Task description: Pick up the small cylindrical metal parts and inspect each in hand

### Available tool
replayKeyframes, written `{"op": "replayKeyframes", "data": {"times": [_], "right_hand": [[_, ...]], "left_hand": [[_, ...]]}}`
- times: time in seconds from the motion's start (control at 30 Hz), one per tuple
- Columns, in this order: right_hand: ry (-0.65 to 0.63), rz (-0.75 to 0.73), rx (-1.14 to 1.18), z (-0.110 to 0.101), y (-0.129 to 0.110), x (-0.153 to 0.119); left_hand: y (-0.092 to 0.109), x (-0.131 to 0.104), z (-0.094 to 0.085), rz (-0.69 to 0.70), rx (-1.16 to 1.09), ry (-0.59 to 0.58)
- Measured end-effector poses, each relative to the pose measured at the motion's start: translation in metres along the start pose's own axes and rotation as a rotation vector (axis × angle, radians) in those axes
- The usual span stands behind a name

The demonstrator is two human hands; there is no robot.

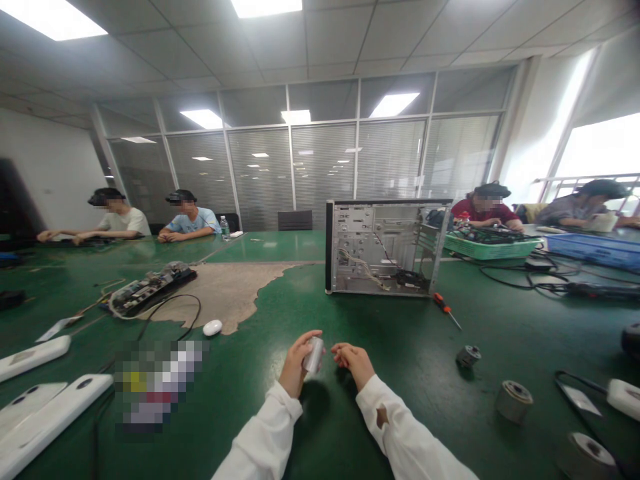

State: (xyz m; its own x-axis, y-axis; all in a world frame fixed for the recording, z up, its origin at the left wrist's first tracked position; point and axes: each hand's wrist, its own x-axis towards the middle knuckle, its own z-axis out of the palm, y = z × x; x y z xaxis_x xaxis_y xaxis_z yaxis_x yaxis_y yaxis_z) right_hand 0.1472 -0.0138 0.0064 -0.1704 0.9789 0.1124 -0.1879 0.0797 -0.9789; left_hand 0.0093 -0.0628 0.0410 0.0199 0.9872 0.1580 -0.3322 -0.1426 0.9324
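Note:
My left hand (299,360) is wrapped round a small silvery metal cylinder (313,355), held upright and slightly tilted above the green table (280,307). Just right of the cylinder is my right hand (353,359), with its fingers curled and pinched together; whether they hold something small I cannot make out. A gap separates the two hands. Beyond them stands an open computer case (380,250) with loose cables inside. To the right lie a small metal motor part (469,357) and a larger metal cylinder (514,401).
An orange-handled screwdriver (447,310) lies beside the case. Another cylinder (587,457) is at the lower right. A circuit assembly (153,290), a white mouse-like object (213,327) and white devices (55,427) are left. People sit behind green (493,247) and blue baskets (595,250).

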Motion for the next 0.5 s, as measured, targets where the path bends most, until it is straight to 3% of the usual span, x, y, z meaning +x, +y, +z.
{"op": "replayKeyframes", "data": {"times": [0.1,0.27,0.37,0.5], "right_hand": [[0.006,0.003,-0.002,0.0,0.0,0.0],[0.0,0.002,0.005,0.0,-0.002,-0.001],[-0.007,-0.005,0.007,0.0,-0.003,-0.002],[-0.012,-0.017,0.003,-0.001,-0.002,-0.002]], "left_hand": [[0.0,-0.002,0.004,0.184,0.395,0.079],[0.007,-0.013,0.013,0.472,0.932,-0.003],[0.01,-0.017,0.016,0.591,1.096,-0.027],[0.011,-0.018,0.016,0.619,1.116,-0.011]]}}
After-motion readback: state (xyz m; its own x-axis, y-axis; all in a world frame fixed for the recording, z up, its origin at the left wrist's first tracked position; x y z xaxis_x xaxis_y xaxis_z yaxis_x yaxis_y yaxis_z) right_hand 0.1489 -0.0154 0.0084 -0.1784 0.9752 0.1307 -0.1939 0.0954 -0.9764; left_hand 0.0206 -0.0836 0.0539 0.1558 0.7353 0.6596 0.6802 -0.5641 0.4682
